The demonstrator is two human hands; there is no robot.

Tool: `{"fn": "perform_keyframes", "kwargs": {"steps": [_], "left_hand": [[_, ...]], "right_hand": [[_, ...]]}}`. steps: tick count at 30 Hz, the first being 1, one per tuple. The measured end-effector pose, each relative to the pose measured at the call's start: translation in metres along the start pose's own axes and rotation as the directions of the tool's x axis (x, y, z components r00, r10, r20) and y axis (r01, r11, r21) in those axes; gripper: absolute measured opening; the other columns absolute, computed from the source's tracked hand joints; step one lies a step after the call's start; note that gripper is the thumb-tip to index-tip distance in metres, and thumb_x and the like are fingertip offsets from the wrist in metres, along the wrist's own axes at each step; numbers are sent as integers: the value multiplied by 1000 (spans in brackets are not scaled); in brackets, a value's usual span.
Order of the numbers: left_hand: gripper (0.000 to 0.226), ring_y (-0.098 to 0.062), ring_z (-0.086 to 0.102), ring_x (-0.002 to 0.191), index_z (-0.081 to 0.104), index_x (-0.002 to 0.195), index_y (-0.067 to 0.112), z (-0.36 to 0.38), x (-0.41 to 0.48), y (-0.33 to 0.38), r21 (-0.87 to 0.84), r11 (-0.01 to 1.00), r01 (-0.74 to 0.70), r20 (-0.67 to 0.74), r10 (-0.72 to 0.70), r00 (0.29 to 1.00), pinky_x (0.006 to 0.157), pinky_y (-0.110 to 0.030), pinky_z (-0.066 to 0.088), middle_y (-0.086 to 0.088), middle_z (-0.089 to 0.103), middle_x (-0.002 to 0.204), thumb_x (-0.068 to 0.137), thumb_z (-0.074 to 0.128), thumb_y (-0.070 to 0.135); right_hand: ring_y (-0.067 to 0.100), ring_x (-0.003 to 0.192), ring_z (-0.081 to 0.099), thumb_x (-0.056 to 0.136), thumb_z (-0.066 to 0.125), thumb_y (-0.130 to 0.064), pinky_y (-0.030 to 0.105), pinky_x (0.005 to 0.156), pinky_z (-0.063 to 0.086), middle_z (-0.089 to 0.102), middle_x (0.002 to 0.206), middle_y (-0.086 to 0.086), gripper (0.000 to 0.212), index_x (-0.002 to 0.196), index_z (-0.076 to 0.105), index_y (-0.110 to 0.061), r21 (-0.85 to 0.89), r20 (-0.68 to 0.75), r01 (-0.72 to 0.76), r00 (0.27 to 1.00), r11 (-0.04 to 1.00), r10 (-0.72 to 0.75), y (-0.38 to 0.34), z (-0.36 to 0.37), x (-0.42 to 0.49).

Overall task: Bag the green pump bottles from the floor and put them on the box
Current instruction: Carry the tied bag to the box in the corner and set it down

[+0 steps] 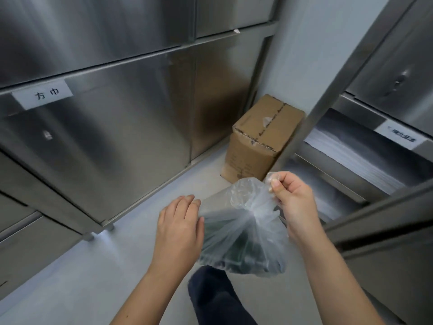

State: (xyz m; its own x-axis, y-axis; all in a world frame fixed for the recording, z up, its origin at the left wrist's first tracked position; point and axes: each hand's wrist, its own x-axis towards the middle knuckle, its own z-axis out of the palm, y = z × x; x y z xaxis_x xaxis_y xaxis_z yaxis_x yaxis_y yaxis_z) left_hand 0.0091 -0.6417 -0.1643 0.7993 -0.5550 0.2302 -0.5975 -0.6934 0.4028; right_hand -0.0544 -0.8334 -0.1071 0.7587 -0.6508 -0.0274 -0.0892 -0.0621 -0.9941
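A clear plastic bag (243, 233) hangs in front of me, with dark green pump bottles (236, 252) dimly visible in its lower half. My right hand (290, 195) pinches the gathered top of the bag and holds it up. My left hand (180, 228) rests against the bag's left side, fingers curled onto the plastic. A taped brown cardboard box (260, 137) stands on the floor in the corner, beyond the bag. Nothing lies on its top.
Steel cabinet doors (112, 127) with a paper label run along the left. An open steel shelf unit (351, 165) holding stacked white sheets is on the right. Pale floor (70, 277) lies between them. My dark trouser leg (215, 299) is below the bag.
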Motion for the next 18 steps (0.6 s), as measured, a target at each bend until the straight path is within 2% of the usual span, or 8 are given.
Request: {"fn": "perform_keyframes", "kwargs": {"steps": [3,5,8,10,13,15,18], "left_hand": [[38,-27,62,101,63,104,9,7,51,-8,30,1000,2,-8,-2,1000,85,-40,48,-7,66,108,84,36,28],[38,-28,63,99,63,102,8,10,86,-10,46,999,5,-24,-4,1000,83,-40,49,-7,67,106,83,36,27],[35,-28,63,95,63,100,8,12,140,-12,66,998,-7,-39,10,999,80,-40,50,-8,67,103,82,38,25],[32,-28,63,95,63,100,8,17,177,-12,87,996,-23,-46,27,999,81,-40,50,-8,67,103,81,42,23],[32,-28,64,96,63,101,7,26,227,-12,119,992,-46,-27,49,998,82,-41,50,-8,68,102,81,44,23],[35,-29,63,98,64,102,7,30,258,-12,124,991,-45,-11,46,999,84,-42,49,-9,68,104,82,40,24],[37,-28,63,100,64,104,8,39,298,-12,128,990,-62,3,62,998,86,-43,48,-9,68,106,83,39,25]], "right_hand": [[8,66,46,88,49,-1,24,67,38,57,71,-5,28,66,55,-17,-15,67,28,997,1000,-27,-1,13,45],[6,63,47,88,49,0,24,66,39,55,72,1,27,68,57,-17,-29,105,38,994,999,-35,-3,20,77],[-2,57,47,87,50,1,18,62,39,55,67,-4,27,68,57,-17,-52,151,43,988,998,-35,-10,28,127],[-2,58,48,87,52,-1,16,63,40,54,61,-11,28,67,58,-19,-63,190,47,981,997,-35,-14,31,158],[3,63,49,87,52,-2,21,67,42,54,60,-10,27,67,57,-18,-99,224,57,974,993,-34,-20,30,203],[5,65,49,87,52,-1,25,70,43,55,60,-10,27,66,57,-18,-98,216,58,976,994,-35,-24,29,232],[3,64,50,87,52,-1,20,69,43,57,60,-12,29,65,58,-20,-81,158,53,987,995,-39,-26,28,273]]}}
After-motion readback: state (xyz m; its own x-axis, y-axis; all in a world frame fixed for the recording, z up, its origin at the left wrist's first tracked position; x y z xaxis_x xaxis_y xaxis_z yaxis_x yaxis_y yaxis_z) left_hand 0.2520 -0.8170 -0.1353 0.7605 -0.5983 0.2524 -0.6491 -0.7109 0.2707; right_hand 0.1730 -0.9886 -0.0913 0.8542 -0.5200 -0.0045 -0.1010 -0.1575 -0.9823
